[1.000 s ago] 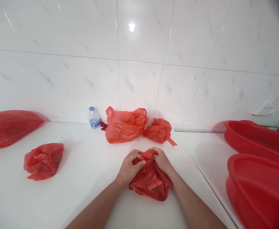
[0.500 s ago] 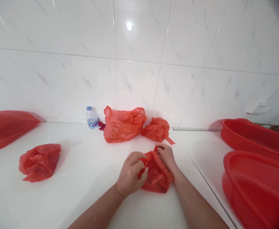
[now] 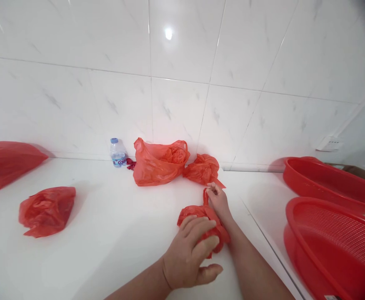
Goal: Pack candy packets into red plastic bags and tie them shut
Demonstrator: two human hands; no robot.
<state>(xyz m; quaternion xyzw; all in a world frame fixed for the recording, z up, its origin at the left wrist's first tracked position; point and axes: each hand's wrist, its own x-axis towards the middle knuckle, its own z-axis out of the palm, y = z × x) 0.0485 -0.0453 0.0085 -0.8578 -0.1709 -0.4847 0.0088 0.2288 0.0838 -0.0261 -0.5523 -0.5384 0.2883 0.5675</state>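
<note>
A crumpled red plastic bag (image 3: 188,211) lies on the white table in front of me. My right hand (image 3: 217,199) pinches one of its handles at the far side and draws it up into a narrow loop. Over the near part of the bag is my left hand (image 3: 193,252), its fingers spread and curved, covering much of the plastic. Whether those fingertips touch the bag I cannot tell. Just beyond, a bunched red bag (image 3: 203,170) rests beside a larger red bag (image 3: 151,164) with crumpled plastic inside.
A water bottle (image 3: 118,154) stands by the tiled wall, with a small dark red item (image 3: 131,163) beside it. At left are another crumpled bag (image 3: 48,212) and a large red bag (image 3: 10,166). Two red baskets (image 3: 304,173) (image 3: 301,233) stand at right.
My left hand has moved nearer and opened out from a curled grasp, now lying over the bag. The handle in my right hand is pulled up and stands out more.
</note>
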